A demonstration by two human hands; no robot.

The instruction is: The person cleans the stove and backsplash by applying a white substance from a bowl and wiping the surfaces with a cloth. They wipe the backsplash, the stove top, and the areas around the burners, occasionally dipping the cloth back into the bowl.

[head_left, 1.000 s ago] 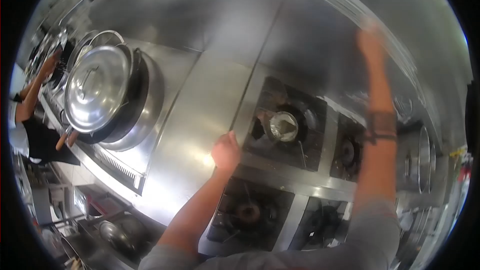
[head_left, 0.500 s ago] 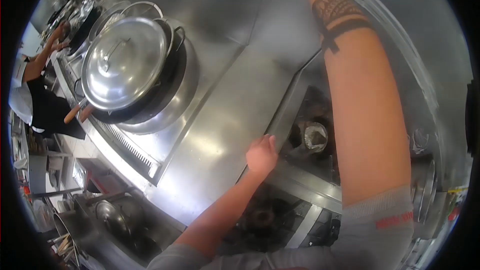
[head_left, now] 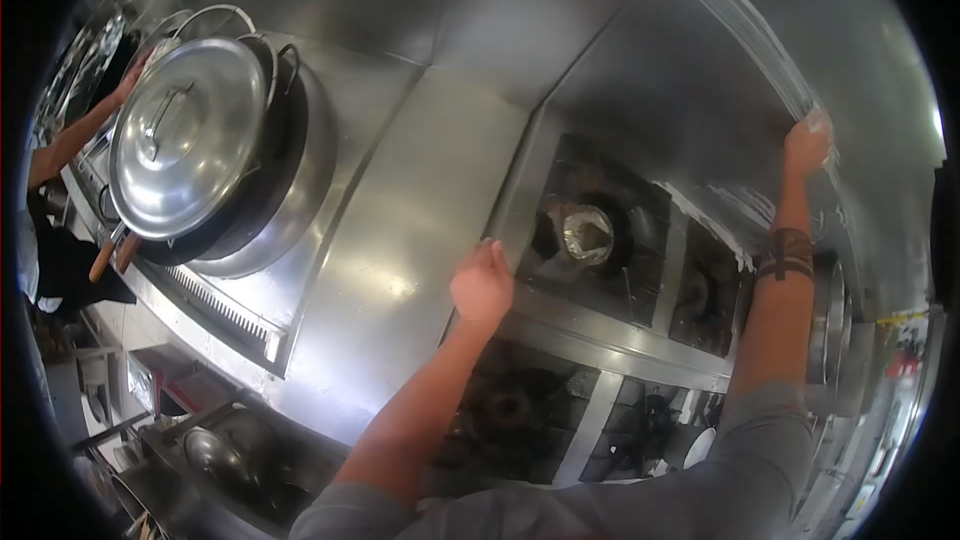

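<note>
My left hand [head_left: 482, 282] is closed into a fist and rests near the seam between the smooth steel counter [head_left: 390, 280] and the stove. No object shows in it. Far to the right, my right hand [head_left: 808, 142] has its fingers curled against the steel wall [head_left: 680, 70], beside whitish foamy streaks. Something small and pale seems to be in its fingers, too blurred to name. Between my hands lie the stove burners, one with crumpled foil [head_left: 587, 235] around its centre. More white streaks run along the stove's back edge.
At the left stands a big pan with a domed lid [head_left: 190, 135] and wooden handles, stacked on a wide metal vessel. Another person's arm [head_left: 80, 140] reaches behind it. Pots [head_left: 215, 455] sit below left, and round pans [head_left: 832, 320] lean at the right.
My right hand, out of view at the top before, now shows lower and farther right on the wall. The view has shifted right; my left hand stays closed by the seam.
</note>
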